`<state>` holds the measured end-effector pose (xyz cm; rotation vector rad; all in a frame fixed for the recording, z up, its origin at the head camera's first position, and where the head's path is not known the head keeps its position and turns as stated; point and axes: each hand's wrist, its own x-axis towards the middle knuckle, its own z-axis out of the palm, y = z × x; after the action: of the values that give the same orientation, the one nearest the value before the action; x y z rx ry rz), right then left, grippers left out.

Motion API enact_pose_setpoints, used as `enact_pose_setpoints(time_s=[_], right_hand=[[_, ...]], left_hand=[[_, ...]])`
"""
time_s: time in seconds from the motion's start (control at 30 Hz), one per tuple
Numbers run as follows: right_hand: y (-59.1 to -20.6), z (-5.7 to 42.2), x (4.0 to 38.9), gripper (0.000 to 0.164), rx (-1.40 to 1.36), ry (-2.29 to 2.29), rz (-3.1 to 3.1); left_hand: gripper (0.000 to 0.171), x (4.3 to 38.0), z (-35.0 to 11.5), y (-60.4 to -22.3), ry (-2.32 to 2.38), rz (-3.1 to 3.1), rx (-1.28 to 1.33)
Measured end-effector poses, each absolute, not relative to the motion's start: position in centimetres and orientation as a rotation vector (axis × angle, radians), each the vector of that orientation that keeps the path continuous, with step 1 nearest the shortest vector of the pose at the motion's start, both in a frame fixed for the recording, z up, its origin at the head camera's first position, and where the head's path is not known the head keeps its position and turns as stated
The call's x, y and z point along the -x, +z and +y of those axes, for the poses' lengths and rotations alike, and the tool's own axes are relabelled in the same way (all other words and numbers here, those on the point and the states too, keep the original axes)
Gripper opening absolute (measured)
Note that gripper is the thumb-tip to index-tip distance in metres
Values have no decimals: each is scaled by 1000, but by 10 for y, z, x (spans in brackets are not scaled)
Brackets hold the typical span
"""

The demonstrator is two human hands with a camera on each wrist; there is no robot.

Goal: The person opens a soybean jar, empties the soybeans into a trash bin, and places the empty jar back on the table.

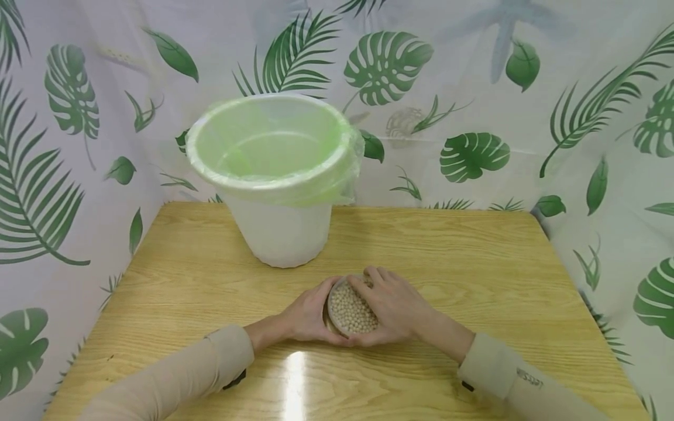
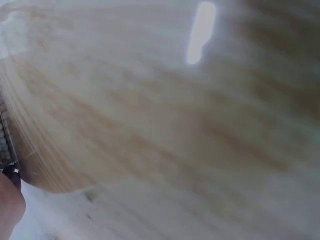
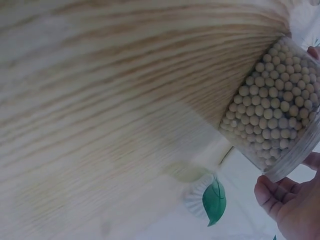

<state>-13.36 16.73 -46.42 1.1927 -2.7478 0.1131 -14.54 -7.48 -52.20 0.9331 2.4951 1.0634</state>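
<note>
A clear jar [image 1: 351, 310] full of small round beige beads sits between the two hands, near the middle of the table. My left hand [image 1: 308, 313] grips its left side, thumb toward the front. From the right, my right hand [image 1: 397, 307] holds the jar, with fingers curled over the far rim and partly covering the top. Through the jar wall [image 3: 275, 100] in the right wrist view, the beads show packed close, and fingertips [image 3: 270, 192] press near the thick rim. Only a sliver of the jar [image 2: 4, 140] appears at the left wrist view's edge.
Behind the jar and to its left stands a tall white bucket [image 1: 284, 234], lined with a thin green plastic bag [image 1: 274, 155]. The wooden table [image 1: 447, 251] is backed by a leaf-print sheet [image 1: 474, 105] on several sides.
</note>
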Motion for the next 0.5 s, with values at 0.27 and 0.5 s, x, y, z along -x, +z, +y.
enact_pose_setpoints(time_s=[0.27,0.5], right_hand=[[-467,169,138,103,-1246,165,-2729],[-470,169,146,101,-1330,188,-2715]], left_hand=[[120,147,-74,-522,1061,2493,-915],[121,150,-74,-524,1063,2497,-908]])
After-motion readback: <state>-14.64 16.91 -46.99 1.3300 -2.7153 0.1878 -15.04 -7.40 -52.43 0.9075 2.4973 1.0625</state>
